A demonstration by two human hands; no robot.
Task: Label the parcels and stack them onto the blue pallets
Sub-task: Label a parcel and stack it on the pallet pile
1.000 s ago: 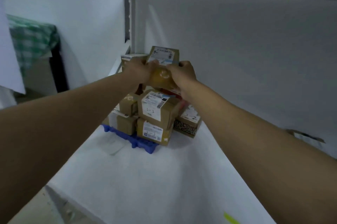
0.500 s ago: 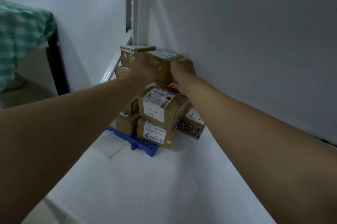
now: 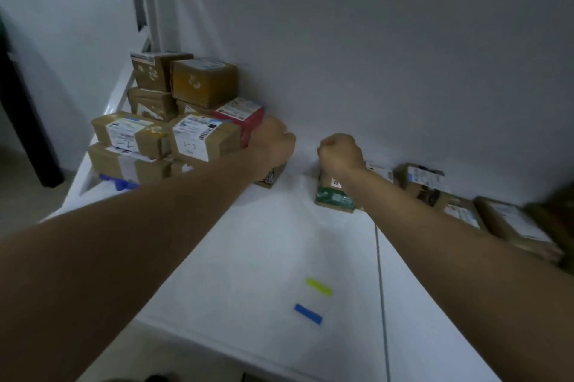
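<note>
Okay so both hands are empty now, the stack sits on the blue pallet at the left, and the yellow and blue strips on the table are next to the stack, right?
Not quite: the head view shows the yellow strip and blue strip lying well in front of the stack, nearer the person. The rest holds.

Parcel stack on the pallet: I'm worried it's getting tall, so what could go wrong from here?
1. The top yellowish parcel sits high on the parcel stack; a nudge might tip it.
2. The left hand is close beside the red box and could bump it.
3. Another layer may make the stack unsteady.
</note>
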